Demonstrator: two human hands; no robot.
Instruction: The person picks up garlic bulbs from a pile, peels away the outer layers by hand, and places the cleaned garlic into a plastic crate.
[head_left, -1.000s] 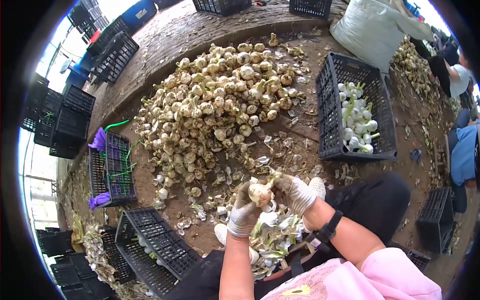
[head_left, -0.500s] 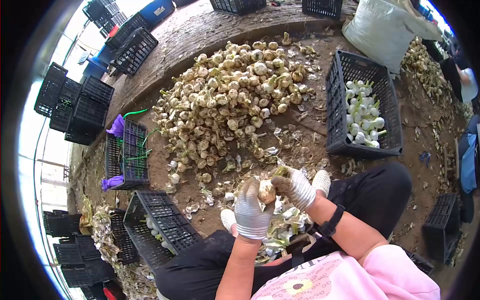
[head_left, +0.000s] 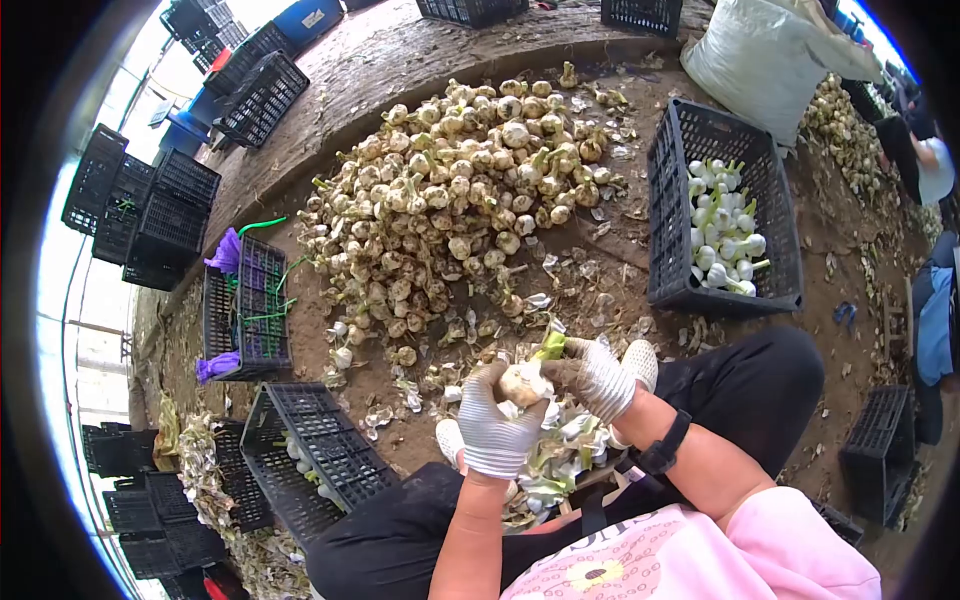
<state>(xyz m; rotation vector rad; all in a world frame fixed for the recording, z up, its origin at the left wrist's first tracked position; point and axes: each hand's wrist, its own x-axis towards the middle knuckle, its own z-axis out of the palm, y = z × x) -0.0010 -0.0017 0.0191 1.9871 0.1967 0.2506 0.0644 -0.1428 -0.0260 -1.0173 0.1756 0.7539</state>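
My left hand (head_left: 496, 428), in a striped work glove soiled at the fingers, is closed around a garlic bulb (head_left: 524, 384) held in front of my knees. The gloved right hand (head_left: 592, 378) has its thumb and fingers closed at the bulb's right side, beside its green stem (head_left: 550, 344). Part of the bulb's skin looks pale and part still brownish. Below both hands lies a heap of peeled-off garlic skins (head_left: 556, 470). A large pile of dirty garlic bulbs (head_left: 450, 200) covers the ground ahead.
To the right, a black crate (head_left: 722, 300) contains clean white garlic bulbs (head_left: 725, 240). Behind it stands a white sack (head_left: 750, 65). At left are a tilted crate (head_left: 340, 450) with some garlic and another with purple cloth (head_left: 220, 365). Another person (head_left: 935, 310) is at the far right.
The bulb has turned in my hands, and its green stem now points up and shows more clearly. More pale surface is visible on it. My left hand has shifted slightly down.
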